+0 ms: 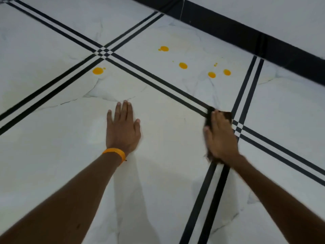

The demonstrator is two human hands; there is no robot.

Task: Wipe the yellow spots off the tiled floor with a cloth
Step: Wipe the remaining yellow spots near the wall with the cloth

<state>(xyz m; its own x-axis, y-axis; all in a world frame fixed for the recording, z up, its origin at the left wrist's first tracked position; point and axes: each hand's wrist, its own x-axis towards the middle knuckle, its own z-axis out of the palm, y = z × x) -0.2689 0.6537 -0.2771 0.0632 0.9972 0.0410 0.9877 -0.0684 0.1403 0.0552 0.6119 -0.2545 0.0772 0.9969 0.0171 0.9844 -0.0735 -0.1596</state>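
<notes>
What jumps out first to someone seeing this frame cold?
The bright yellow spots on the white tiled floor: a cluster on the far tile near the black skirting, plus a lone spot left of the black stripes. Next, the right hand presses a dark cloth onto the floor, short of the spots. The left hand, with an orange wristband, rests flat on the near tile.

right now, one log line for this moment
left hand flat on floor | right hand pressing cloth | yellow spots unwiped
</notes>
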